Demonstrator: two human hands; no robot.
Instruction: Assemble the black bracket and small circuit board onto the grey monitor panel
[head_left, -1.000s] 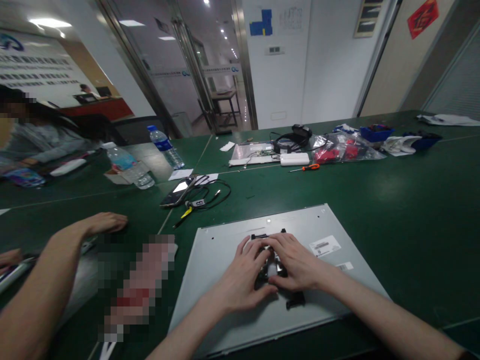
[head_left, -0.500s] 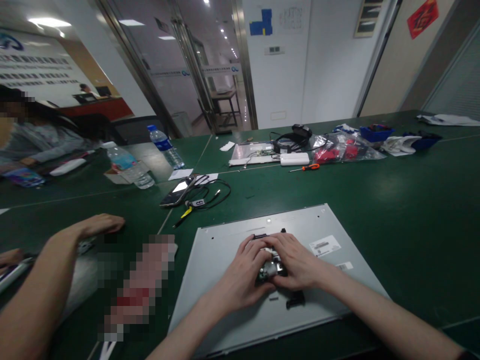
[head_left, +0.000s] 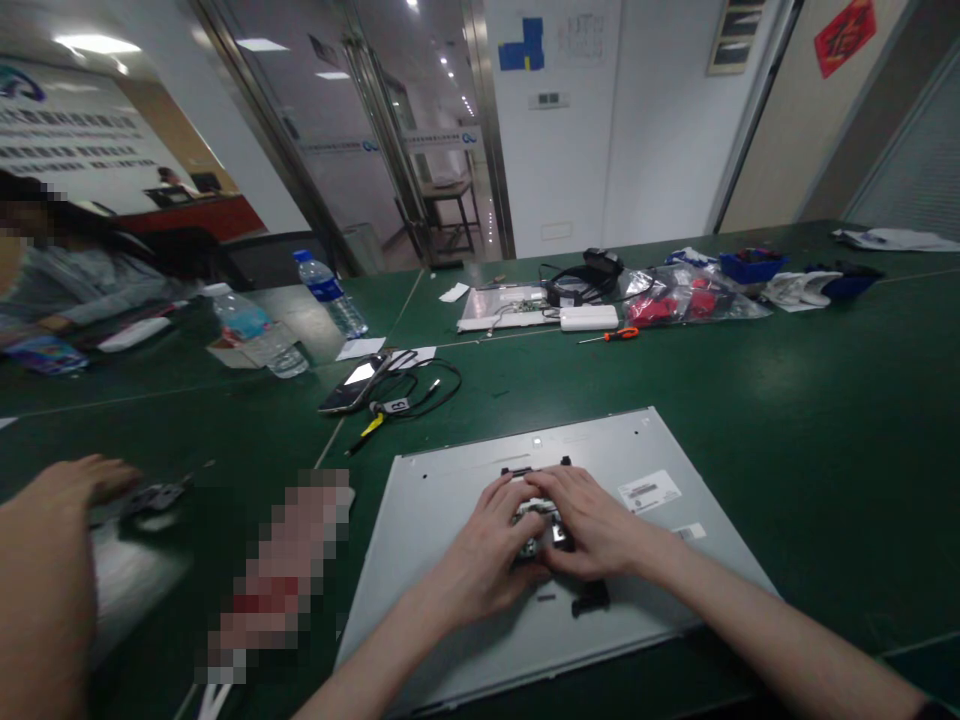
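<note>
1. Both our hands grasp the board (head_left: 528,546), fingers curled: left hand (head_left: 491,540) at its left side, right hand (head_left: 594,522) at its right.
2. We have it on the panel (head_left: 450,500), near the black clip (head_left: 591,600).

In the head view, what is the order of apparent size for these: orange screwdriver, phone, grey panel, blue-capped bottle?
1. Grey panel, clearly largest
2. Phone and blue-capped bottle, too alike to rank
3. Orange screwdriver, smallest

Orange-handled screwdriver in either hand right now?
No, the orange-handled screwdriver lies on the green table, beyond the metal panel where both hands are.
</note>
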